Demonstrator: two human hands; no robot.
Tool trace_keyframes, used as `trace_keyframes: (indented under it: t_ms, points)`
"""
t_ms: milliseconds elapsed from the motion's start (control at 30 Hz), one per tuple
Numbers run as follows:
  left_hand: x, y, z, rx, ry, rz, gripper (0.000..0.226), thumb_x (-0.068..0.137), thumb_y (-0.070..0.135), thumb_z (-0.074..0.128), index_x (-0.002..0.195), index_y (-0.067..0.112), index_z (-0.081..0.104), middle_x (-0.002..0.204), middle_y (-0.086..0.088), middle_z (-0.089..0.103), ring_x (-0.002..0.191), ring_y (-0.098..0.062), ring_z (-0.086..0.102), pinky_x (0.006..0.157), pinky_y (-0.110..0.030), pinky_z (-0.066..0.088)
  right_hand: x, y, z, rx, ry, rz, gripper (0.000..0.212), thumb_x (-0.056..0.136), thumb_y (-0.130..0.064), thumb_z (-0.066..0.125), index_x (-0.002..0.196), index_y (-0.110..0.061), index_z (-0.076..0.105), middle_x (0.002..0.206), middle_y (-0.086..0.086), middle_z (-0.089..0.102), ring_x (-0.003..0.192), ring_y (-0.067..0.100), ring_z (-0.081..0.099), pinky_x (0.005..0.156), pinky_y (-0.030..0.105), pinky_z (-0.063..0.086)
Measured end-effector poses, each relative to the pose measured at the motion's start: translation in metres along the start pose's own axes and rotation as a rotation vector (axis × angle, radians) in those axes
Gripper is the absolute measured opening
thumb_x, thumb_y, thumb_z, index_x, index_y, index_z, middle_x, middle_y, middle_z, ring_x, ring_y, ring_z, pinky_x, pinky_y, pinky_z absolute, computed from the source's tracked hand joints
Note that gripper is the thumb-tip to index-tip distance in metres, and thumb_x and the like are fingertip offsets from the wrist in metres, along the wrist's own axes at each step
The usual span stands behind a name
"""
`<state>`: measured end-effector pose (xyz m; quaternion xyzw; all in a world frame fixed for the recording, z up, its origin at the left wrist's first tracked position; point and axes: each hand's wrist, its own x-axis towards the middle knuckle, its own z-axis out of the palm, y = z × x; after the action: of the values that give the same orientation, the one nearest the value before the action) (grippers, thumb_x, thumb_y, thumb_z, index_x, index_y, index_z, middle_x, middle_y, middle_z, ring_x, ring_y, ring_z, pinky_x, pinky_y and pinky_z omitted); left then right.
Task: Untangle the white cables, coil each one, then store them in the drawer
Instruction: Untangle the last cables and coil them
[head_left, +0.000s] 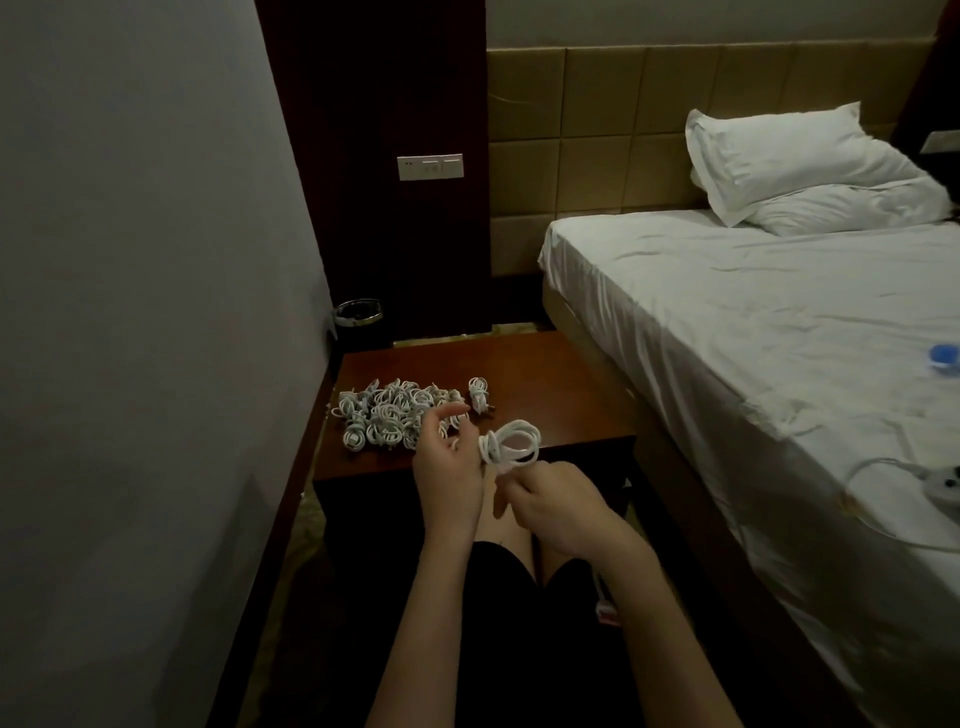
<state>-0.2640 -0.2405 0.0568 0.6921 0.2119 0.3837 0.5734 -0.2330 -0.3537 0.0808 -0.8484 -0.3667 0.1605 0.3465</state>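
A white cable coil (511, 442) hangs in the air just above the front edge of the dark wooden nightstand (561, 395). My left hand (449, 467) holds the coil's left side, its index finger stretched out. My right hand (550, 506) grips the coil from below with curled fingers. A pile of several coiled white cables (395, 413) lies on the nightstand's left half, and one separate coil (479, 395) sits just right of the pile. A loose cable end with a plug (607, 610) dangles under my right wrist. No drawer front is visible.
A grey wall (156, 312) runs along the left. The bed (779, 338) with white sheet and pillows (805, 166) stands right of the nightstand. A white power strip (943, 486) and a blue object (943, 356) lie on the bed. A small bin (358, 317) stands behind the nightstand.
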Motion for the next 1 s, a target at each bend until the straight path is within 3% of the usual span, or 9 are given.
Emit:
trace_keyframes:
  t_ms: [167, 333, 433, 500, 633, 700, 800, 933, 1000]
  points:
    - [-0.003, -0.004, -0.001, 0.241, -0.155, 0.07, 0.007, 0.096, 0.018, 0.053, 0.096, 0.025, 0.055, 0.066, 0.008, 0.058, 0.056, -0.007, 0.056, 0.05, -0.022, 0.042, -0.006, 0.002, -0.01, -0.043, 0.085, -0.155, 0.034, 0.095, -0.038, 0.049, 0.074, -0.019, 0.069, 0.062, 0.003, 0.059, 0.055, 0.024, 0.049, 0.057, 0.04, 0.045]
    - [0.001, 0.007, -0.008, 0.168, -0.482, 0.101, 0.016, 0.096, 0.013, 0.054, 0.095, 0.027, 0.061, 0.091, 0.011, 0.065, 0.08, -0.008, 0.062, 0.073, -0.027, 0.05, -0.012, 0.012, -0.03, 0.283, 0.298, -0.197, 0.017, 0.087, -0.025, 0.068, 0.081, -0.01, 0.072, 0.068, 0.008, 0.067, 0.059, 0.019, 0.059, 0.055, 0.024, 0.044]
    - [-0.004, 0.016, -0.008, -0.102, -0.606, -0.093, 0.012, 0.097, 0.012, 0.053, 0.101, 0.017, 0.063, 0.077, 0.007, 0.064, 0.062, -0.017, 0.055, 0.053, -0.027, 0.041, -0.013, 0.015, -0.029, 0.57, 0.275, -0.154, 0.019, 0.083, -0.02, 0.071, 0.078, -0.003, 0.066, 0.064, 0.002, 0.066, 0.059, 0.01, 0.062, 0.055, 0.017, 0.045]
    - [-0.007, 0.017, -0.009, -0.197, -0.623, -0.164, 0.013, 0.098, 0.011, 0.05, 0.103, 0.013, 0.062, 0.063, 0.006, 0.058, 0.045, -0.008, 0.045, 0.041, -0.018, 0.031, -0.012, 0.021, -0.023, 0.66, 0.18, -0.08, 0.02, 0.086, -0.025, 0.067, 0.073, -0.009, 0.065, 0.057, -0.002, 0.055, 0.05, 0.007, 0.051, 0.049, 0.019, 0.035]
    - [-0.003, 0.01, -0.006, -0.406, -0.469, -0.257, 0.019, 0.099, 0.016, 0.046, 0.099, 0.018, 0.065, 0.059, -0.003, 0.048, 0.042, -0.01, 0.036, 0.041, -0.019, 0.028, -0.006, 0.026, 0.0, 0.823, -0.02, 0.019, 0.027, 0.085, -0.042, 0.065, 0.068, -0.02, 0.068, 0.053, -0.006, 0.036, 0.045, 0.005, 0.028, 0.045, 0.019, 0.02]
    - [0.0, 0.004, -0.006, -0.367, -0.237, -0.24, 0.019, 0.1, 0.016, 0.048, 0.097, 0.019, 0.066, 0.065, -0.004, 0.051, 0.046, -0.012, 0.038, 0.046, -0.023, 0.029, -0.005, 0.016, 0.002, 0.667, -0.081, 0.042, 0.037, 0.095, -0.04, 0.053, 0.07, -0.016, 0.066, 0.051, -0.009, 0.036, 0.043, 0.006, 0.03, 0.044, 0.019, 0.024]
    - [0.001, -0.002, -0.009, -0.126, 0.005, -0.109, 0.017, 0.1, 0.015, 0.047, 0.098, 0.02, 0.064, 0.064, 0.007, 0.052, 0.043, -0.003, 0.041, 0.045, -0.022, 0.034, -0.002, 0.002, -0.002, -0.009, -0.075, -0.039, 0.042, 0.101, -0.033, 0.043, 0.077, -0.019, 0.073, 0.056, -0.007, 0.052, 0.051, 0.011, 0.05, 0.057, 0.017, 0.04]
    - [-0.001, -0.002, -0.009, 0.16, -0.065, 0.077, 0.021, 0.098, 0.015, 0.049, 0.089, 0.031, 0.06, 0.071, 0.008, 0.06, 0.047, -0.004, 0.045, 0.05, -0.03, 0.039, -0.007, -0.002, -0.012, -0.193, 0.039, -0.085, 0.041, 0.099, -0.044, 0.044, 0.071, -0.026, 0.068, 0.059, -0.004, 0.056, 0.058, 0.016, 0.056, 0.065, 0.04, 0.051]
    - [0.002, 0.0, -0.009, 0.219, -0.134, 0.11, 0.023, 0.098, 0.014, 0.048, 0.09, 0.032, 0.06, 0.075, 0.011, 0.062, 0.052, -0.001, 0.049, 0.054, -0.029, 0.042, -0.01, -0.001, -0.02, -0.094, 0.162, -0.136, 0.036, 0.097, -0.037, 0.053, 0.067, -0.022, 0.068, 0.058, -0.004, 0.058, 0.054, 0.013, 0.052, 0.057, 0.029, 0.043]
